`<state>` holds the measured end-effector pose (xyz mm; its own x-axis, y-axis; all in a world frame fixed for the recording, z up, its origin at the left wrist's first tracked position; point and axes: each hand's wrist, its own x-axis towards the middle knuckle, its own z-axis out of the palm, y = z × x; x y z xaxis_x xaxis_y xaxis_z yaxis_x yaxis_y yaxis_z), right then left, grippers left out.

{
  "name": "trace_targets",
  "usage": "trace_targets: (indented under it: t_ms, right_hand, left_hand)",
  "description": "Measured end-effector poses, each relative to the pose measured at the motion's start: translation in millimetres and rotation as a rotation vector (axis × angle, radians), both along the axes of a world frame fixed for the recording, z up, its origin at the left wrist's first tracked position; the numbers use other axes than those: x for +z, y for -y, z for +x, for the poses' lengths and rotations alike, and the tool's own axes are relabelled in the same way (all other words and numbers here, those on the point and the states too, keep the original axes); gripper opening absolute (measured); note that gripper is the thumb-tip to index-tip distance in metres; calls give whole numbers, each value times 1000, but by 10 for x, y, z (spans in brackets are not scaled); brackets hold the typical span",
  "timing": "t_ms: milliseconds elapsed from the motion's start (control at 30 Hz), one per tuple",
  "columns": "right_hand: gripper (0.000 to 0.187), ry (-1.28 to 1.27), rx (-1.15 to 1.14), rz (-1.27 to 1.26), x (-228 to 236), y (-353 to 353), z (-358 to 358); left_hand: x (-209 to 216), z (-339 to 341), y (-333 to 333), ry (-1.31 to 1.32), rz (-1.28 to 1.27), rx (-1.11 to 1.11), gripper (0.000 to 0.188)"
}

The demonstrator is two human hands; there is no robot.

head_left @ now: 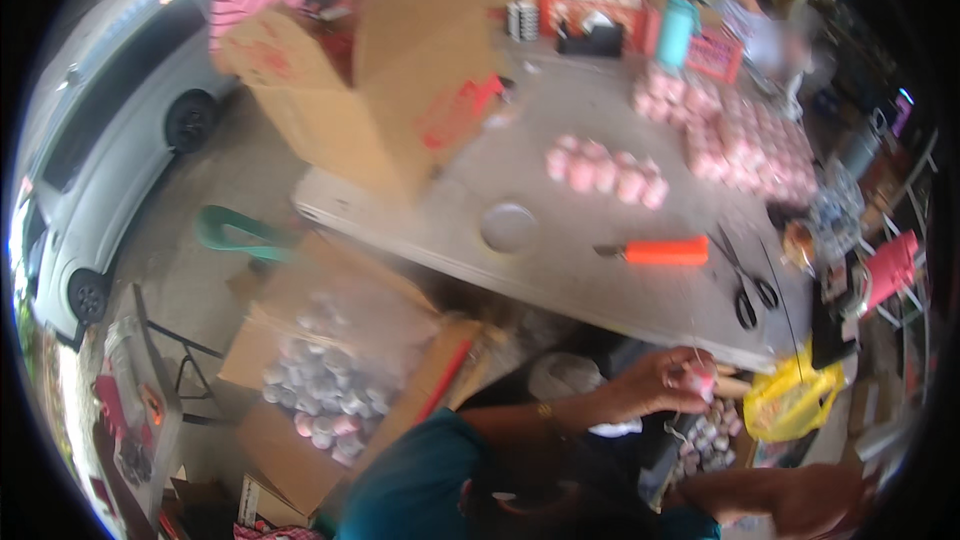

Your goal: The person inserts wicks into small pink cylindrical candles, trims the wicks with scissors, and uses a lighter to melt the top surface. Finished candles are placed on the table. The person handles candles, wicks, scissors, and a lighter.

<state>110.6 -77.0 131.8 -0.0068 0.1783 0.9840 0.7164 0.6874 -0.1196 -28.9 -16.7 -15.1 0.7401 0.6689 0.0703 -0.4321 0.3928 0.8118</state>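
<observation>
Over the near edge of the table, my left hand (655,382) is closed around a small pink roll (703,381), and a thin strand rises from it. Lower right, my right hand (835,500) is smeared by motion, so its fingers do not show clearly. Below the left hand lie several small pale and pink rolls (708,437), beside a yellow plastic bag (795,400). Black scissors (745,285) and an orange-handled cutter (665,251) rest on the table just beyond my left hand.
Pink packed rolls (750,145) are stacked on the far right of the grey table (420,230), with a shorter row (605,172) nearer. A big open carton (370,90) stands far left; another carton (275,445) holds grey-white rolls. Other people (765,30) are across the table.
</observation>
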Motion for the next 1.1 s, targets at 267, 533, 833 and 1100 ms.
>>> trace_targets:
  t_ms: [267,533,833,1100]
  right_hand:
    - [57,361,219,-75,-74,-109,-493]
    - [52,389,233,-71,-128,-108,-435]
    - [49,243,115,22,-162,141,9]
    - [61,-788,183,-985,-1005,231,-167]
  left_hand:
    - [-5,69,52,-153,287,210,49]
    - [67,33,1,-128,200,349,47]
    - [137,26,-51,-121,230,259,41]
    - [221,-14,-38,-299,304,327,34]
